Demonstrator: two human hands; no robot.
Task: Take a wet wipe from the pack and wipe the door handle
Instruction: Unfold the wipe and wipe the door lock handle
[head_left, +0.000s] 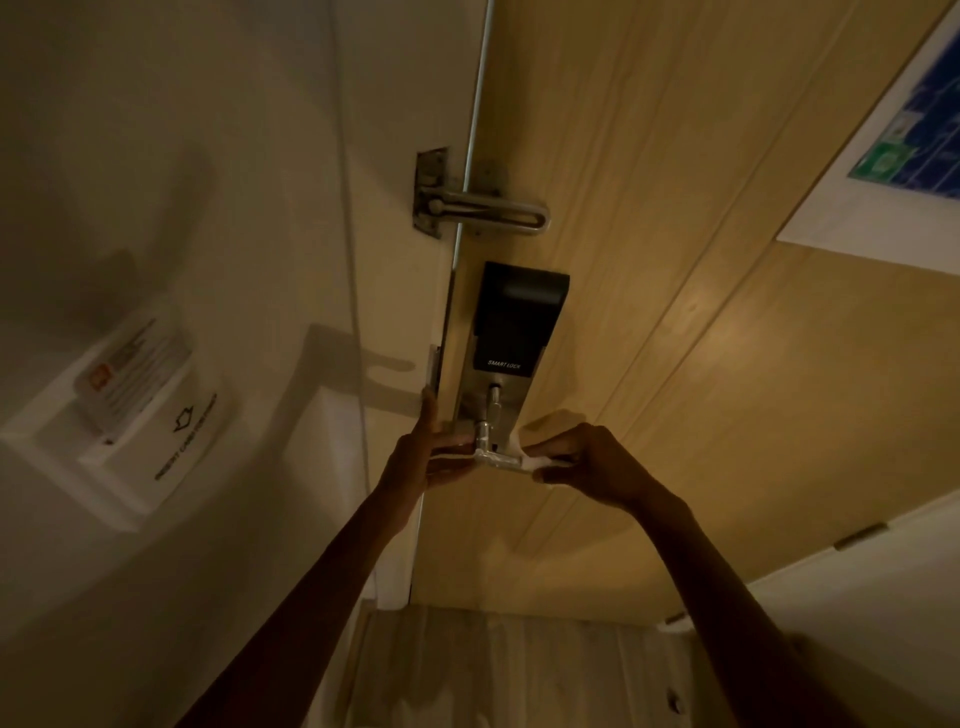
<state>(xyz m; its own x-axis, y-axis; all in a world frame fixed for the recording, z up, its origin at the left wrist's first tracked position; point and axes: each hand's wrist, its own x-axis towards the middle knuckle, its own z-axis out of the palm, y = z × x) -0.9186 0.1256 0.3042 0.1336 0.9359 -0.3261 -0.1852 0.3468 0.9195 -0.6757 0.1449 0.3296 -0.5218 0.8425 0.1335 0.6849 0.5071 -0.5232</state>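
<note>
My right hand (597, 462) pinches a white wet wipe (537, 461) against the door handle (501, 462); my left hand (428, 457), fingers extended, rests at the door edge below the smart lock (514, 317)

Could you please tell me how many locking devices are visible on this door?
2: a swing bar latch bridging frame and door at the top, and below it a black smart lock above the door handle. Others may lie out of frame.

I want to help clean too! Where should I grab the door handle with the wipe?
Probably grip the door handle on its long flat bar, coming from the free end on the right, where the right hand pinches the wet wipe. The bar sticks out sideways, so fingers can wrap around it.
</note>
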